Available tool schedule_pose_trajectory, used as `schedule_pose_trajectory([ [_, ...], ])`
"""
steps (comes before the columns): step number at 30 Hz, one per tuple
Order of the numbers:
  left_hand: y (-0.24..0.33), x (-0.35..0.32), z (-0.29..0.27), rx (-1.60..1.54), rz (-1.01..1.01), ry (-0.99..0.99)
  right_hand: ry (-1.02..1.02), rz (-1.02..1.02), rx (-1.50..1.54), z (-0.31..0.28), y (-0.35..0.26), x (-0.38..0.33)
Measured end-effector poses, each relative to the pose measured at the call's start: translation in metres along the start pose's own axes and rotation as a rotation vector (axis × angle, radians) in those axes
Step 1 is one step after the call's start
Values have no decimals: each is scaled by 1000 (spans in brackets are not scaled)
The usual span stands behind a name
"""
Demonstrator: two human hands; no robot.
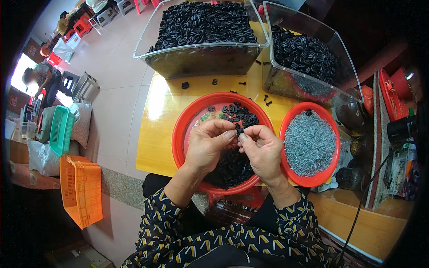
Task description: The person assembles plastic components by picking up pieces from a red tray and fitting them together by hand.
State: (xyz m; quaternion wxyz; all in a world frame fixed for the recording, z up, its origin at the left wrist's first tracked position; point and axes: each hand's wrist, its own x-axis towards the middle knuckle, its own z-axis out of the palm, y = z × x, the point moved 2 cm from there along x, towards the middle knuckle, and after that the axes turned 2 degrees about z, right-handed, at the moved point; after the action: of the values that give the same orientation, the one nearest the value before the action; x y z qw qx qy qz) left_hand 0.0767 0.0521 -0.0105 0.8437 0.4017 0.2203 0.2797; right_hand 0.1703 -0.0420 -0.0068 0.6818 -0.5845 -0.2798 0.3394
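Note:
Above a round red basin (178, 134), my two hands meet fingertip to fingertip around a small black plastic piece (239, 131). My left hand (206, 145) pinches it from the left. My right hand (262, 152) is closed on its other side, thumb and forefinger together. The fingers cover much of the piece. Many black plastic parts (230, 172) lie in the basin below, with another heap (241, 114) toward its far side. Right beside my right hand stands a red oval basin (283, 125) full of small silver screws (310, 143).
Two clear plastic bins, one large (201, 62) and one at the right (290, 82), hold black parts at the yellow table's (154, 134) far side. Loose black pieces (241, 83) lie before them. An orange crate (80, 190) stands at the left; a black cable (364, 196) hangs at the right.

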Motion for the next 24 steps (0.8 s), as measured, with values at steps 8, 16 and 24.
schedule_pose_trajectory([
  [8,-2,0,1,13,19,28,58,-24,-94,1,0,-1],
  [16,-1,-1,1,73,43,73,54,1,-120,1,-3,-2],
  [24,-1,0,-1,158,72,55,53,11,-84,0,-1,-2],
])
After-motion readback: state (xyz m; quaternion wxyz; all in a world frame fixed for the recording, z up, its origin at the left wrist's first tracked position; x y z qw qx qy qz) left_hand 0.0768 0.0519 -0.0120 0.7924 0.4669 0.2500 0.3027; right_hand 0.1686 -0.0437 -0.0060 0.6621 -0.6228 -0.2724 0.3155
